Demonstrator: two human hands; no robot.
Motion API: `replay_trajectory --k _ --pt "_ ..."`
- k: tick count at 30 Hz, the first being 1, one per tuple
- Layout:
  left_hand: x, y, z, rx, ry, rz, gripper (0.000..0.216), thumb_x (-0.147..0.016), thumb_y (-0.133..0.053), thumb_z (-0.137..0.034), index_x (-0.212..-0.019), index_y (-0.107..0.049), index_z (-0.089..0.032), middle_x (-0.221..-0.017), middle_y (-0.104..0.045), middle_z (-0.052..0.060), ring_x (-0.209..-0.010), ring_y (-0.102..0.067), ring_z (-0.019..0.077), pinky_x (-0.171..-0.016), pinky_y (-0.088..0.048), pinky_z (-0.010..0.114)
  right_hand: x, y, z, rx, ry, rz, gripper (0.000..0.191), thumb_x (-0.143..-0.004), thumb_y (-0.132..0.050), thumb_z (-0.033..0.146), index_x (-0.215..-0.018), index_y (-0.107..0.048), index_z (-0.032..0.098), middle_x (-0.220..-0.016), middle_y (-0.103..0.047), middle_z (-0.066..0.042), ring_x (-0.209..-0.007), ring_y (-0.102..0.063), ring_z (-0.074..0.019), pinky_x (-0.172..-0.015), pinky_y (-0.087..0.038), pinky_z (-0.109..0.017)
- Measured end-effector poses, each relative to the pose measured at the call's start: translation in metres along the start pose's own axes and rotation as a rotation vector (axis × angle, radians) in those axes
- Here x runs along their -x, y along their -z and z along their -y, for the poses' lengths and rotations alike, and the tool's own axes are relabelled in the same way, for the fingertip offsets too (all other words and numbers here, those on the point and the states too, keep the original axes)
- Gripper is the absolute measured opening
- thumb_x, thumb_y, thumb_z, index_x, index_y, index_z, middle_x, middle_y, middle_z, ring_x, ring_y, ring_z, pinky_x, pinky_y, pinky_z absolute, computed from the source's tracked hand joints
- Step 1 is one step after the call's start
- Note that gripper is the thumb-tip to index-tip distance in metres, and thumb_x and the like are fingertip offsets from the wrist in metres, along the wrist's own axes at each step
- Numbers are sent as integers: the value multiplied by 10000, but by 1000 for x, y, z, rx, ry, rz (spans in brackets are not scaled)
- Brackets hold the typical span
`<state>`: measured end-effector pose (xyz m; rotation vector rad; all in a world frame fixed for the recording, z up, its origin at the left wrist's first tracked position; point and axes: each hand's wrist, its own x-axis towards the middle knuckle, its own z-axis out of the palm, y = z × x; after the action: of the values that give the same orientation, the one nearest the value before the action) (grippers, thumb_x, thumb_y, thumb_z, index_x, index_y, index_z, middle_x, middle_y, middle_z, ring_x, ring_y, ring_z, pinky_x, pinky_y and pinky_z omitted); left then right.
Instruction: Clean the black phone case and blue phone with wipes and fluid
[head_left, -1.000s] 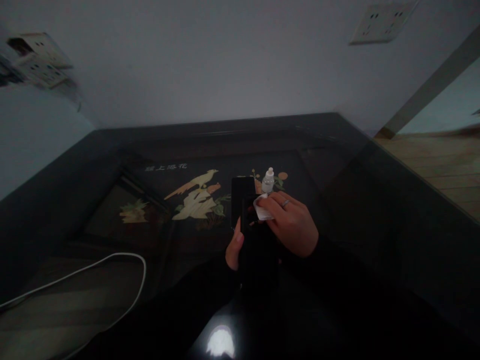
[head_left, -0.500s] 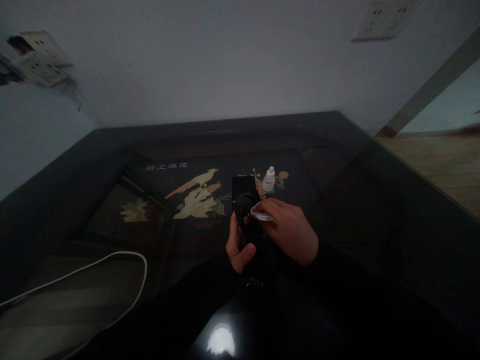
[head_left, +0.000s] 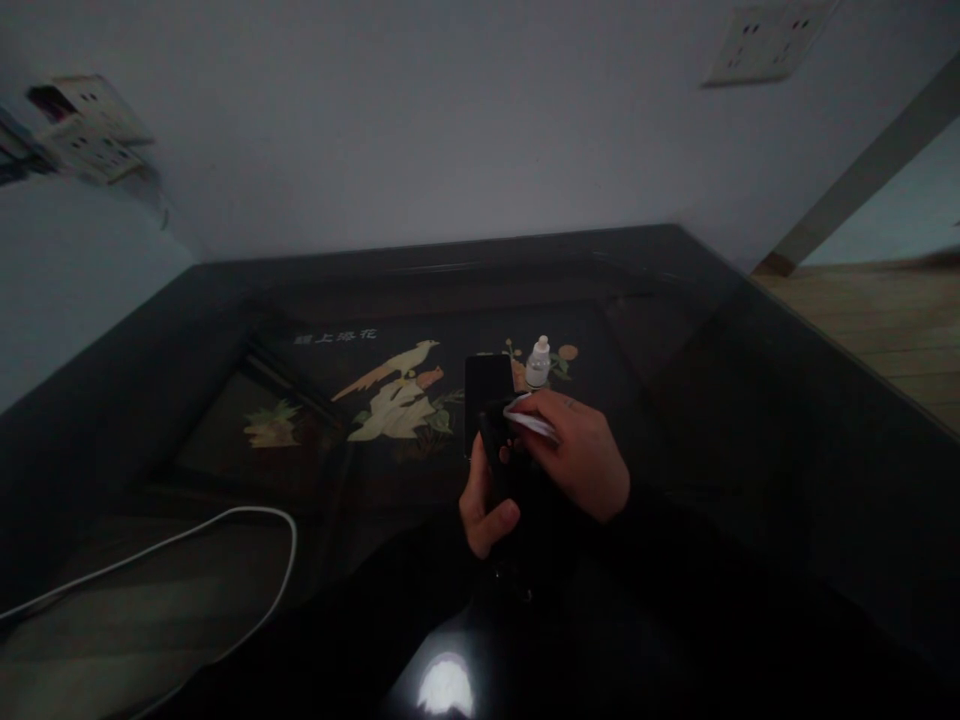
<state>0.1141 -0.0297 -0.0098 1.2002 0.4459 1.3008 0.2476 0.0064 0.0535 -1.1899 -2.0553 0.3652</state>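
Observation:
My left hand (head_left: 486,510) is closed around a dark black device (head_left: 491,440); its outline blends into the dark table and sleeves, so its exact kind is hard to make out. Between the pinched fingers of my right hand (head_left: 581,445) is a folded white wipe (head_left: 532,420), pressed against the upper right of the device. Just beyond them a black smartphone (head_left: 486,376) lies on the table, its lower part covered by the device and fingers. A small white dropper bottle (head_left: 538,364) stands upright to the right of the phone.
The dark glossy table (head_left: 675,330) bears a bird-and-flower inlay (head_left: 397,400). A white cable (head_left: 225,512) curves across the lower left. Wall sockets (head_left: 765,45) sit at upper right, with more sockets (head_left: 94,135) at upper left.
The black device has tilted and come slightly towards me, uncovering more of the phone. My right hand has shifted a little up and left with the wipe, still against the device.

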Motion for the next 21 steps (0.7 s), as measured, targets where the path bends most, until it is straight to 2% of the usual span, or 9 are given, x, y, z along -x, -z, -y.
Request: replay_trajectory --k 2,5,10,14,15,19,21 --pt "-1 1 -2 -37 -22 41 462 -774 -518 -373 -1197 -387 -242 -1277 -458 48 -1188 -414 219 -994 -310 324 3 -5 2 -12 64 -36 111 -791 -510 129 -876 -569 168 -842 -615 -31 -802 -570 -159 -723 -414 -259" --pt "-2 0 -4 -25 7 40 499 -749 -546 -375 -1192 -379 -220 -1183 -521 54 -1099 -485 223 -935 -363 317 6 -8 4 -20 176 -75 122 -788 -508 135 -890 -574 152 -812 -603 -42 -759 -556 -159 -695 -421 -259" --pt "-2 -1 -5 13 36 -105 591 -699 -603 -375 -1233 -414 -208 -1087 -571 17 -971 -537 187 -842 -409 266 11 -8 5 33 366 -74 141 -817 -457 132 -854 -594 124 -745 -593 -60 -695 -523 -172 -641 -417 -282" --pt "-3 1 -4 -1 87 -207 663 -680 -616 -447 -1252 -423 -173 -1119 -572 39 -1033 -519 241 -885 -399 310 7 1 2 33 411 -9 137 -811 -467 115 -853 -597 131 -736 -596 -48 -689 -534 -158 -636 -426 -264" --pt "-3 3 -3 -1 85 -180 646 -698 -600 -452 -1259 -419 -186 -1155 -558 39 -1069 -503 248 -909 -386 312 5 4 1 20 392 -5 132 -807 -480 115 -867 -596 135 -751 -599 -45 -702 -543 -151 -650 -430 -255" --pt "-3 12 2 -3 93 61 565 -758 -532 -457 -1264 -403 -242 -1256 -495 35 -1163 -442 261 -973 -348 334 -1 9 -2 11 267 -48 128 -790 -529 129 -902 -589 148 -826 -604 -45 -773 -565 -142 -708 -435 -242" --pt "0 16 5 7 162 30 606 -713 -556 -514 -1223 -447 -205 -1256 -492 51 -1193 -403 294 -1007 -314 366 -1 7 -2 45 287 -35 122 -794 -518 123 -889 -590 146 -817 -605 -46 -770 -563 -149 -699 -434 -246"
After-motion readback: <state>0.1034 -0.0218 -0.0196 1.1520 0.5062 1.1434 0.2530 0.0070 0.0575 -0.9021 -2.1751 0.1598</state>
